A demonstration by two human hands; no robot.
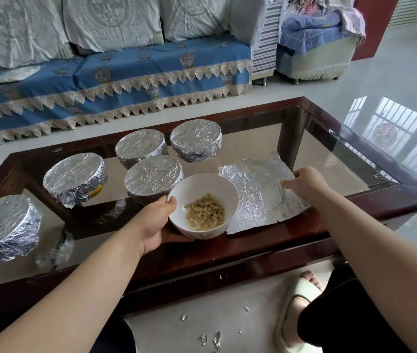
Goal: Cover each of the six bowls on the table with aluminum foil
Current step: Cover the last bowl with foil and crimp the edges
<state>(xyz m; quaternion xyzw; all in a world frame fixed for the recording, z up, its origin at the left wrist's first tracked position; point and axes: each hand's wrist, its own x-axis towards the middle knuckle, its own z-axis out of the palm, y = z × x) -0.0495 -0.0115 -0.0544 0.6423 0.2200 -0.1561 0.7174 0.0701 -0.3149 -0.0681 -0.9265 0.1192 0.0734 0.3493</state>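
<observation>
My left hand (155,220) grips the open bowl (203,205) at its nine-o'clock rim, thumb hooked over the edge and fingers curled beneath. The bowl is white, uncovered, and holds a small heap of pale food bits (206,211). It sits at the near edge of the table (266,240), on the dark wood frame.

My right hand (306,182) rests on the foil sheet (258,192), fingers bent and pressing its three-o'clock edge; whether they pinch the foil or only press on it I cannot tell. The sheet, one only, lies flat and crinkled on the glass, just at three o'clock of the open bowl, its near-left corner touching or tucked by the bowl.

I count six bowls: one open, five already wrapped. The nearest wrapped bowl (153,178) stands at eleven o'clock, just beside the open one. Two more, wrapped bowl two (139,146) and wrapped bowl three (196,140), stand behind it at twelve. Wrapped bowl four (75,180) is at ten o'clock, and wrapped bowl five (3,225) is far out at nine, cut by the frame edge.

Beyond the table stands a sofa (115,72) with a blue cover. On the floor near my slipper (295,312) lie several foil scraps (203,338). Nothing stands between sheet and bowl.
</observation>
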